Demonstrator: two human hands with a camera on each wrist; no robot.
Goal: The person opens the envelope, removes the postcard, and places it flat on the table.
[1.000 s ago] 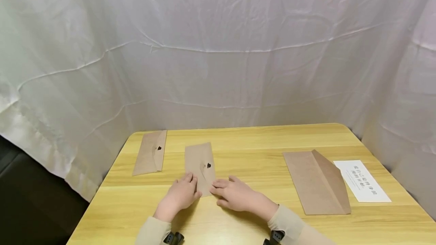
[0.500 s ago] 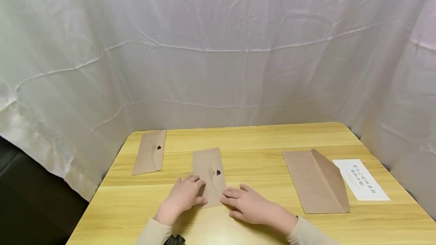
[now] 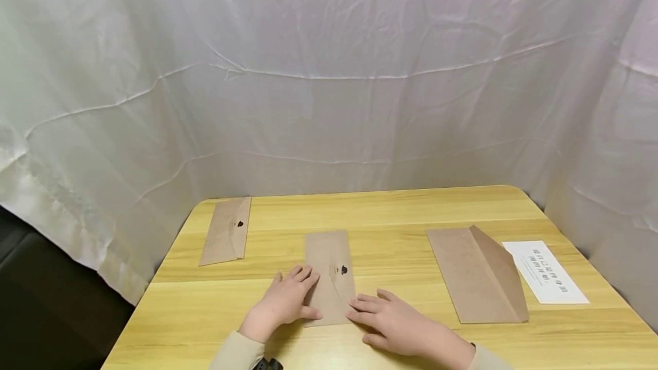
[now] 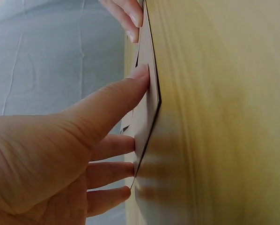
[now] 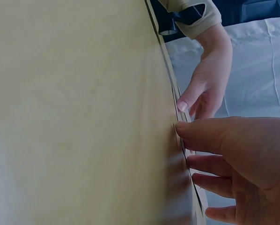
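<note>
Have brown envelope [image 3: 330, 290] flat on table [image 3: 396, 256], between left hand [image 3: 288, 300] and right hand [image 3: 393, 324]. Touching its left edge with spread left fingers, near-left corner area with left thumb. Touching its right edge, close to near-right corner, with fairly straight, slightly parted right fingers. See white card [image 3: 547, 273] well right.

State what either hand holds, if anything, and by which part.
Nothing looks gripped: the left hand and right hand only touch the middle brown rectangular paper envelope, near its left and right edges.
</note>
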